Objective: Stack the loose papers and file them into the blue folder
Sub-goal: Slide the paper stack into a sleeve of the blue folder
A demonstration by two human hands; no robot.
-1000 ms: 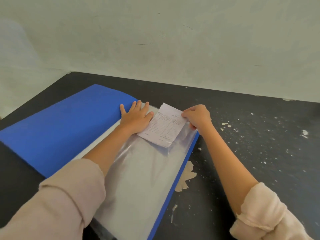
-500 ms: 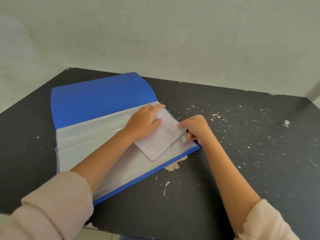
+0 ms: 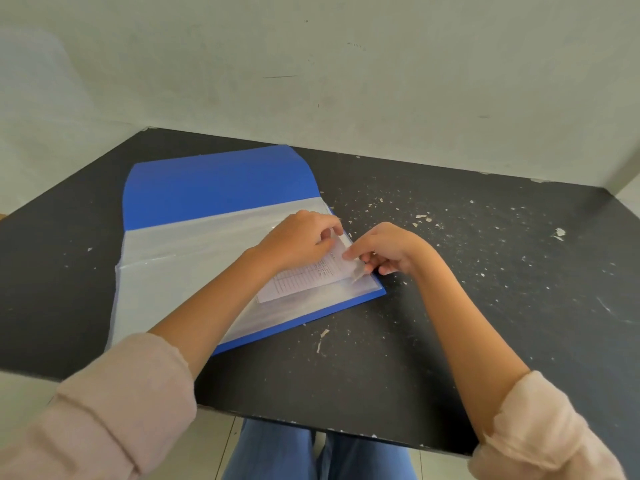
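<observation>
Since a moment ago your paper (image 3: 300,279) has slid deeper under the clear sleeve (image 3: 194,282) of the open blue folder (image 3: 221,183), its long axis running near-left to far-right on the surface (image 3: 485,306), with your left hand (image 3: 300,239) curled over its far end and your right hand (image 3: 384,247) pinching the sleeve's edge.

Black paint-flecked table (image 3: 485,306), open blue folder (image 3: 214,188) lying flat on it
</observation>
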